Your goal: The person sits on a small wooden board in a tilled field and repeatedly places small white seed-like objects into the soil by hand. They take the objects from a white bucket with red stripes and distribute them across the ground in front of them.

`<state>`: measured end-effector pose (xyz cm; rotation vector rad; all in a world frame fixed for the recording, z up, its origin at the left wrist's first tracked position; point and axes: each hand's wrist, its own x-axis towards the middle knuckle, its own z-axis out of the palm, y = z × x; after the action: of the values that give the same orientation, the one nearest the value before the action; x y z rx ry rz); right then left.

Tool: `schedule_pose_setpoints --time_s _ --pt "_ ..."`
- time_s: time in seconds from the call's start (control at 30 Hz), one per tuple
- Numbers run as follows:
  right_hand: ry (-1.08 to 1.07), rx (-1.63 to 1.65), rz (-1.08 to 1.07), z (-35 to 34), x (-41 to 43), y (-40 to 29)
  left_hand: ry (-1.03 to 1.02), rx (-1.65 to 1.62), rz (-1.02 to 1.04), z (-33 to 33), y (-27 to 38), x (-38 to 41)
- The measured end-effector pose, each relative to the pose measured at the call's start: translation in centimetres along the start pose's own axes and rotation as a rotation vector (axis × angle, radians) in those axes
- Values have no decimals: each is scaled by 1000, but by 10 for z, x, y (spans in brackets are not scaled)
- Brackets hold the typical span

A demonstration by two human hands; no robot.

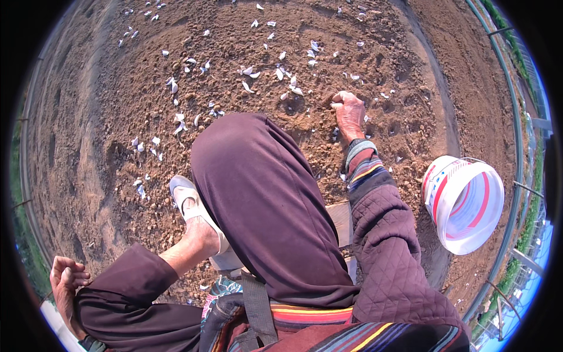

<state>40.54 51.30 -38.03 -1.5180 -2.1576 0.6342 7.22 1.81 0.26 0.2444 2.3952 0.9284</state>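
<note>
My right hand [349, 112] reaches down to the brown soil [246, 48], its fingers bent together at the surface. Whether a clove is between those fingertips is hidden. Just left of it, pale garlic cloves [294, 82] lie beside a small hollow [294, 104] in the soil. More small hollows [393, 127] dot the ground to the right of this hand. My left hand [68, 278] is at the far lower left, beside my bent leg, with its fingers loosely curled and nothing visible in them.
A white plastic bucket [440, 185] with red stripes leans on its side at the right, its mouth towards me. Cloves and bits of papery skin [180, 125] are strewn ahead. My shoe [187, 198] stands on the soil at left. A pale board [341, 222] shows under my knee.
</note>
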Motion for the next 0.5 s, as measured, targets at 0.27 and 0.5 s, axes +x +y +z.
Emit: schedule_pose_setpoints --time_s 0.27,0.5 --pt "-112 -184 -23 11 5 4 34 -42 -10 10 8 3" --pt "148 -235 -111 -8 0 6 40 6 24 4 -1 3"
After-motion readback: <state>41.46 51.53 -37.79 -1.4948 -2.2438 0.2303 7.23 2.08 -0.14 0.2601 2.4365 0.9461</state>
